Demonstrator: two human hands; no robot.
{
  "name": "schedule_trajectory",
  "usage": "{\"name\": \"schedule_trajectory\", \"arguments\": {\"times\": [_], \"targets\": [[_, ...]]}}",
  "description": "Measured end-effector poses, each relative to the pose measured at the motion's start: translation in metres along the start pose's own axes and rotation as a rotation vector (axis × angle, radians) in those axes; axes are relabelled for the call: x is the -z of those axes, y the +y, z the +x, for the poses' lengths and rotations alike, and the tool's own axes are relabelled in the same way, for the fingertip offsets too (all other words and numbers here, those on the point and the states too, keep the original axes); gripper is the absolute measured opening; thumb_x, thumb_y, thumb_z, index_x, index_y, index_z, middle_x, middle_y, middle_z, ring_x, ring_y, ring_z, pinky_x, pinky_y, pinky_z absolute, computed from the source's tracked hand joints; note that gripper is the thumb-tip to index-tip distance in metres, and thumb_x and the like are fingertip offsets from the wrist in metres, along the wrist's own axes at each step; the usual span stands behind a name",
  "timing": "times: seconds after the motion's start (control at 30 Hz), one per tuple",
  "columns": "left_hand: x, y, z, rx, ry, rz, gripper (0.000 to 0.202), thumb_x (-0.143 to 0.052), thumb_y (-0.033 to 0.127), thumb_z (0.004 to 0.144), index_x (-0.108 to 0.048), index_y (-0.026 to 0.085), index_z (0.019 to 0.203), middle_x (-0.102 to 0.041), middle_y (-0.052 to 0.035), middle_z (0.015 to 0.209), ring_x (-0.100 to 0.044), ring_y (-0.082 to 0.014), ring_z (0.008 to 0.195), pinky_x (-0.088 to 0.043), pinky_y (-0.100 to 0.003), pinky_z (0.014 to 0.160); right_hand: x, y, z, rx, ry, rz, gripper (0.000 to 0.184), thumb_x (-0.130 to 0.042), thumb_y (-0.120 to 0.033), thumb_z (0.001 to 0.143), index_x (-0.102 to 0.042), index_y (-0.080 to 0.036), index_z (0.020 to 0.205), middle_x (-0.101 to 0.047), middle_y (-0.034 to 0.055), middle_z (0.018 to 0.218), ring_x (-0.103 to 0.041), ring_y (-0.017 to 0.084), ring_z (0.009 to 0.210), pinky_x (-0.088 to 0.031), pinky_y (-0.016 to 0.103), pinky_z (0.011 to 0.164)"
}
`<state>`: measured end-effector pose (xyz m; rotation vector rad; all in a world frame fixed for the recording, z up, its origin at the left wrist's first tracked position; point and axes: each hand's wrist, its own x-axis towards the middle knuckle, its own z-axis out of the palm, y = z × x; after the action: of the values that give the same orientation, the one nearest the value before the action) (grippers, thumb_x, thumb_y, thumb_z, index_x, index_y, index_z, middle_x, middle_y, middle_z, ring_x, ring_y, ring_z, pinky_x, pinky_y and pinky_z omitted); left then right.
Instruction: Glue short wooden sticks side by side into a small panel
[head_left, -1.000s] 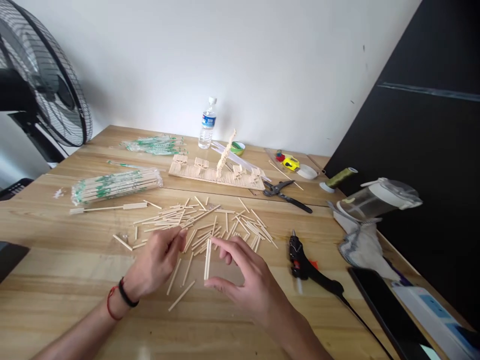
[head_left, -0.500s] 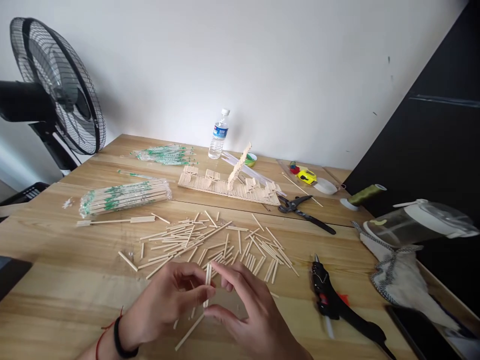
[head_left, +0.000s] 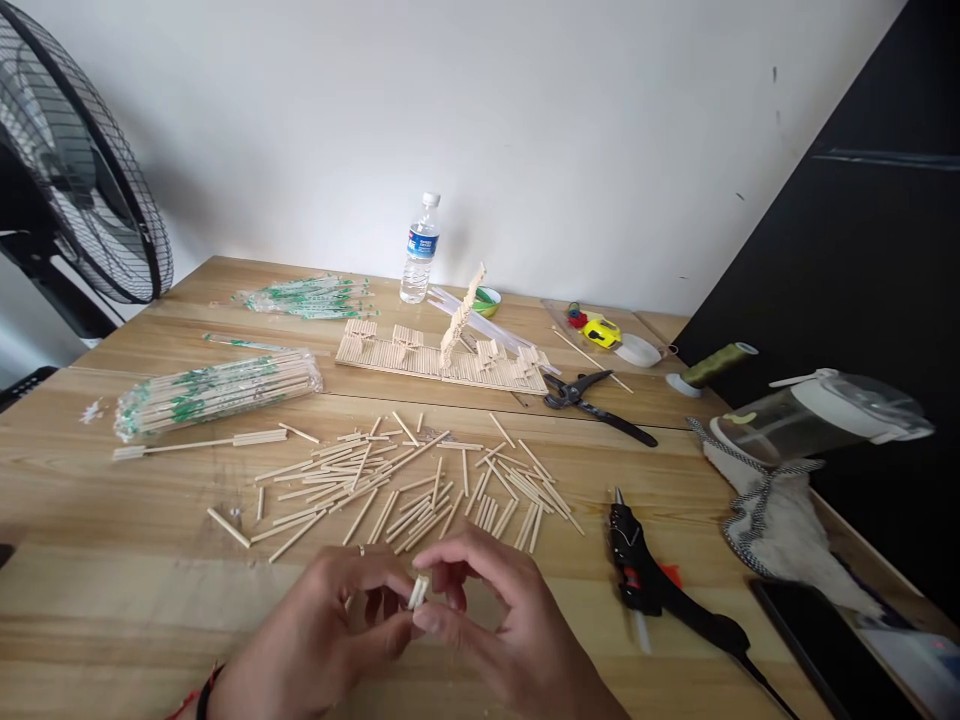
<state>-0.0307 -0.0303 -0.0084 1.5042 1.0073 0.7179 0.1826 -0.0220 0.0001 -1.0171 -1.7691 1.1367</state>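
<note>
Between the fingertips of my left hand (head_left: 352, 615) and my right hand (head_left: 480, 610) is a small bundle of short wooden sticks (head_left: 419, 592), its end turned up toward me. Both hands pinch it low over the near part of the table, and the fingers cover most of its length. Just beyond them, many loose cut sticks (head_left: 397, 510) lie scattered on the wood. Farther back stands a model built of sticks (head_left: 442, 360), a flat base with small raised blocks and one leaning column.
A black glue gun (head_left: 645, 570) and a phone (head_left: 825, 640) lie at the right. Pliers (head_left: 592, 402), a tape measure (head_left: 601, 332) and a water bottle (head_left: 420, 250) are behind. Wrapped chopsticks (head_left: 217, 390) lie left, near a fan (head_left: 75, 160). A lidded clear container (head_left: 817, 415) stands right.
The stick bundle has tipped from upright to end-on, and my hands sit slightly lower around it. My right fingertips have closed onto it. The view has shifted a little right.
</note>
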Motion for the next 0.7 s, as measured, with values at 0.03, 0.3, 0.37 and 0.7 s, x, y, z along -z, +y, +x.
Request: {"name": "schedule_trajectory", "arguments": {"times": [0.03, 0.3, 0.37, 0.7], "targets": [[-0.001, 0.0, 0.0, 0.004, -0.013, -0.015, 0.023, -0.076, 0.04, 0.097, -0.084, 0.021, 0.086, -0.076, -0.0047, 0.08, -0.063, -0.0179, 0.074, -0.047, -0.026, 0.066, -0.002, -0.001, 0.0, -0.006, -0.015, 0.025, 0.011, -0.08, -0.037, 0.096, -0.08, -0.027, 0.1, -0.07, -0.0008, 0.082, -0.065, 0.016, 0.073, -0.056, 0.028, 0.07], [0.004, -0.007, -0.003, 0.078, -0.061, -0.19, 0.032, -0.082, 0.045, 0.091, -0.085, 0.021, 0.112, -0.077, -0.0081, 0.092, -0.066, -0.022, 0.086, -0.051, -0.031, 0.077, -0.001, -0.009, -0.003, 0.016, 0.035, 0.146, 0.004, -0.075, -0.024, 0.094, -0.075, -0.025, 0.09, -0.071, 0.0003, 0.081, -0.066, 0.017, 0.073, -0.057, 0.029, 0.071], [0.008, -0.006, -0.003, 0.096, -0.075, -0.28, 0.042, -0.084, 0.053, 0.091, -0.083, 0.02, 0.118, -0.078, -0.0098, 0.098, -0.069, -0.0235, 0.09, -0.054, -0.033, 0.081, 0.001, -0.011, -0.003, 0.039, 0.049, 0.135, 0.006, -0.074, -0.023, 0.093, -0.073, -0.025, 0.088, -0.07, 0.0002, 0.079, -0.065, 0.018, 0.073, -0.057, 0.03, 0.07], [0.017, 0.0, -0.001, 0.085, -0.096, -0.349, 0.017, -0.083, 0.033, 0.09, -0.083, 0.019, 0.098, -0.075, -0.0047, 0.089, -0.059, -0.0137, 0.074, -0.047, -0.024, 0.068, 0.009, -0.007, -0.004, 0.101, 0.034, 0.059, 0.012, -0.07, -0.015, 0.09, -0.071, -0.027, 0.093, -0.066, -0.0002, 0.085, -0.064, 0.017, 0.076, -0.056, 0.031, 0.073]]}}
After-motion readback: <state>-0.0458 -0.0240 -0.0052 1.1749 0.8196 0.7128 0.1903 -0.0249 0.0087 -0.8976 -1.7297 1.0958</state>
